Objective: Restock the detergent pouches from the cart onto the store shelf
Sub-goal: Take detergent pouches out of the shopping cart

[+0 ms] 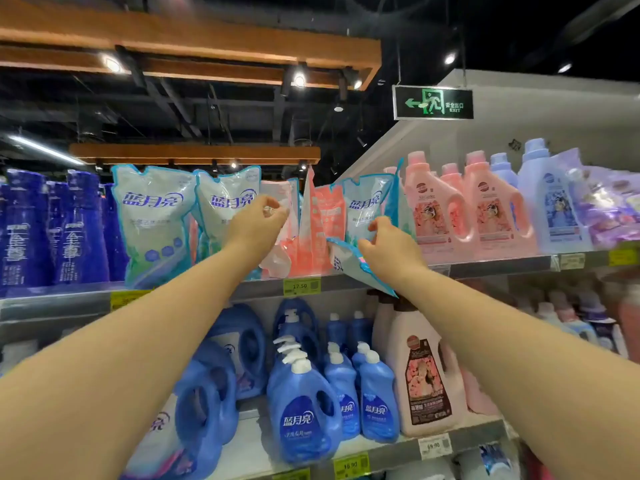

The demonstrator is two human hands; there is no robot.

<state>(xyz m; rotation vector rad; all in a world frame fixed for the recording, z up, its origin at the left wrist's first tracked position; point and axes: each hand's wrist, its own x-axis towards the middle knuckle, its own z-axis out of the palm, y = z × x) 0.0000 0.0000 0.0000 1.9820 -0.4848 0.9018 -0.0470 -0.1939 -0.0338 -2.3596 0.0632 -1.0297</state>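
Note:
Both arms reach up to the top shelf (263,289). My left hand (254,225) pinches the upper part of a pink-and-white detergent pouch (280,216) standing among other pouches. My right hand (388,251) grips a teal-edged detergent pouch (349,263) that tilts forward, its lower corner hanging over the shelf edge. Behind it another teal pouch (367,206) stands upright. A coral pouch (320,226) stands between the two hands. Two large teal-and-white pouches (156,223) stand upright to the left.
Dark blue bottles (52,230) fill the top shelf's left end, pink jugs (485,209) and lilac bottles its right. The shelf below holds blue pump bottles (308,407) and a pink jug (424,379). Yellow price tags (301,286) line the edges. The cart is out of sight.

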